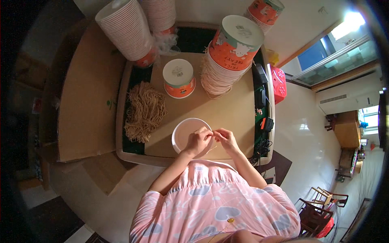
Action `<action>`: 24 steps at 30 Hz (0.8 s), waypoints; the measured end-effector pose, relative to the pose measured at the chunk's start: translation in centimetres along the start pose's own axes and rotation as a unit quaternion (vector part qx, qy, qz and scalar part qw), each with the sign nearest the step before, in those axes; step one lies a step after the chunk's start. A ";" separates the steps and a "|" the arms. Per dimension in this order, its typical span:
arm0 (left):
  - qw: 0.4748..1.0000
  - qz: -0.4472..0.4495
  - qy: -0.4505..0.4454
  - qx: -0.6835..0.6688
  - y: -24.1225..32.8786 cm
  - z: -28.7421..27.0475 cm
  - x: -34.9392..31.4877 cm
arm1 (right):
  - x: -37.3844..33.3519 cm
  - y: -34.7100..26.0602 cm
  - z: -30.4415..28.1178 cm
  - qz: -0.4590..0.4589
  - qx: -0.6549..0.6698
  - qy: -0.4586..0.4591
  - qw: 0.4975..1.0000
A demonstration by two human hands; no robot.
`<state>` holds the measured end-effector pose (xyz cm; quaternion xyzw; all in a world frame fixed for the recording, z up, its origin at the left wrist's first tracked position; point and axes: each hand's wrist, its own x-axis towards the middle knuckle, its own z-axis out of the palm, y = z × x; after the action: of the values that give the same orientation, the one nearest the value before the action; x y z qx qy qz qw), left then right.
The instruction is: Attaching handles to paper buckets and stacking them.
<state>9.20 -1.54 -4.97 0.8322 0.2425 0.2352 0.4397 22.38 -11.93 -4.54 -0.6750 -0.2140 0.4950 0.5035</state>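
Note:
Near the front edge of the table, a white paper bucket (pixel 179 133) stands with its open mouth up. My left hand (pixel 198 141) reaches over its mouth, fingers pinched together close to the right rim. Just outside that rim, my right hand (pixel 226 140) is pinched too, its fingertips almost meeting the left ones. A thin tan string (pixel 212 149) hangs by the rim below the fingers and seems to run up into both pinches; its ends are hard to make out. A loose bundle of tan strings (pixel 145 110) lies to the left.
An upside-down orange and green paper bucket (pixel 178 79) stands mid-table. Behind it to the right rises a tall bucket stack (pixel 233 52) draped with strings. More white stacks (pixel 125 30) stand back left. Black cables and adapters (pixel 262 133) line the right edge; a cardboard panel (pixel 89 97) stands left.

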 end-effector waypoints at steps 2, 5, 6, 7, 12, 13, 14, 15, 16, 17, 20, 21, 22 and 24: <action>0.999 -0.026 0.000 -0.021 0.0 0.1 0.0 | 0.0 0.3 -0.4 -0.038 0.003 -0.026 0.999; 0.996 -0.068 0.006 -0.064 -0.1 0.3 0.0 | 0.3 0.5 -0.4 -0.095 -0.026 -0.034 0.995; 0.993 -0.084 0.013 -0.084 -0.2 0.4 0.0 | 0.4 0.5 -0.3 -0.114 -0.057 -0.017 0.992; 0.993 -0.084 0.013 -0.084 -0.3 0.4 -0.1 | 0.4 0.5 -0.3 -0.114 -0.057 -0.017 0.992; 0.986 -0.108 0.012 -0.129 -0.5 0.4 -0.1 | 0.8 1.3 -0.1 -0.126 -0.077 0.012 0.989; 0.986 -0.109 0.012 -0.129 -0.6 0.5 -0.1 | 0.8 1.5 -0.1 -0.126 -0.077 0.012 0.989; 0.983 -0.120 0.014 -0.137 -0.7 0.6 -0.2 | 0.9 1.4 -0.1 -0.117 -0.089 0.014 0.989; 0.981 -0.130 0.015 -0.146 -0.7 0.7 -0.2 | 0.9 1.3 0.0 -0.108 -0.101 0.015 0.989; 0.980 -0.131 0.015 -0.146 -0.8 0.8 -0.2 | 0.9 1.3 0.1 -0.107 -0.101 0.015 0.989; 0.974 -0.150 0.016 -0.170 -0.8 0.8 -0.2 | 0.8 0.9 0.3 -0.106 -0.088 0.018 0.990; 0.965 -0.171 0.022 -0.198 -1.2 1.0 -0.2 | 0.6 0.8 0.5 -0.112 -0.079 0.027 0.990; 0.964 -0.173 0.028 -0.202 -1.3 1.0 -0.2 | 0.6 0.8 0.6 -0.121 -0.084 0.033 0.989; 0.963 -0.173 0.028 -0.202 -1.4 1.0 -0.3 | 0.5 1.0 0.7 -0.120 -0.084 0.032 0.989; 0.971 -0.160 0.039 -0.176 -1.2 1.0 -0.2 | 0.6 1.1 0.8 -0.134 -0.063 0.034 0.988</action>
<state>9.44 -1.66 -6.53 0.6826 0.3442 0.2332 0.6010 21.65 -11.54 -5.77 -0.6871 -0.3160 0.3851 0.5289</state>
